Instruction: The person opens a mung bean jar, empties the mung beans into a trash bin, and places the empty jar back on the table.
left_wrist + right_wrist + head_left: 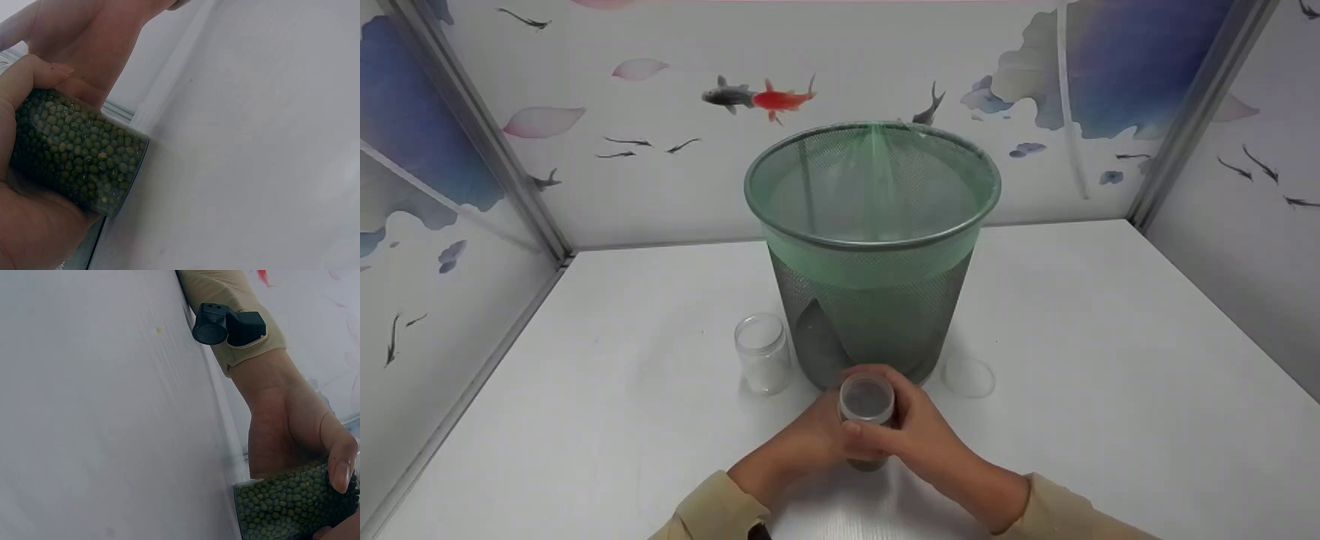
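Note:
Both hands grip a clear jar of green beans (867, 397) (79, 149) (287, 503) in front of a mesh bin. My left hand (819, 435) (42, 228) (287, 422) is on its left side. My right hand (926, 439) (93, 42) (344, 530) wraps it from the right, its thumb across the front below the rim in the head view. The jar stands roughly upright; whether its base touches the table cannot be told, nor whether its top is covered.
A mesh bin (877, 322) with a green liner stands behind my hands. At its left is an empty clear jar (765, 360); to its right a clear round thing (969, 377) lies on the white table (607, 390). Patterned panels rise at the back and sides.

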### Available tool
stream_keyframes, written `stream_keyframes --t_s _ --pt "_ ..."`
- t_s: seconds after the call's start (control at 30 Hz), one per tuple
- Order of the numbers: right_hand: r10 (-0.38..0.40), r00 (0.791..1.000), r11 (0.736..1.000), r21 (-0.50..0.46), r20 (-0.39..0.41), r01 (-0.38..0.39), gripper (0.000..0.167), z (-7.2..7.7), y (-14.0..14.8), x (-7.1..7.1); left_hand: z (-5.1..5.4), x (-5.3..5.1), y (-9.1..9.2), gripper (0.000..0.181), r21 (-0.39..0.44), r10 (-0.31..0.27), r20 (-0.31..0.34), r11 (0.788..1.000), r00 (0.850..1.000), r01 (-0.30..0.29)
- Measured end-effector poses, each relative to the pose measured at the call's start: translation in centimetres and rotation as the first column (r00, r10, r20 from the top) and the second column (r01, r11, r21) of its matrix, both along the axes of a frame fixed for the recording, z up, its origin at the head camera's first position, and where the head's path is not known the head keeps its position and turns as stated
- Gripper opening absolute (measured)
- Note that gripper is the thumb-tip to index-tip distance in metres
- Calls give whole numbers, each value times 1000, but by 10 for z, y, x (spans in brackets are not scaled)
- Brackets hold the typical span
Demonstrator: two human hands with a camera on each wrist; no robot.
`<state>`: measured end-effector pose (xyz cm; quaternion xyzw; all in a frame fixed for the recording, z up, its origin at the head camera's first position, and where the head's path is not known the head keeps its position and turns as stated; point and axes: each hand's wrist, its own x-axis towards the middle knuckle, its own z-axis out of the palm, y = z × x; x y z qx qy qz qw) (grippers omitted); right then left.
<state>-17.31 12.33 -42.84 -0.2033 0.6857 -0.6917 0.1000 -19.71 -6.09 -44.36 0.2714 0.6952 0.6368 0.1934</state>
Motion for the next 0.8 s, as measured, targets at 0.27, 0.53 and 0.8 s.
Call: stream_keyframes --t_s 0.27,0.53,0.8 --pt "14 1000 1000 -8 3 -14 66 0 0 0 1 1 -1 56 -5 8 14 1000 1000 -8" --pt "-4 1000 1000 -10 -6 4 72 -1 0 0 1 0 0 56 20 3 34 1000 999 -4" --pt "-33 999 999 -21 20 33 74 -1 0 0 1 0 0 57 24 7 31 1000 999 -8"
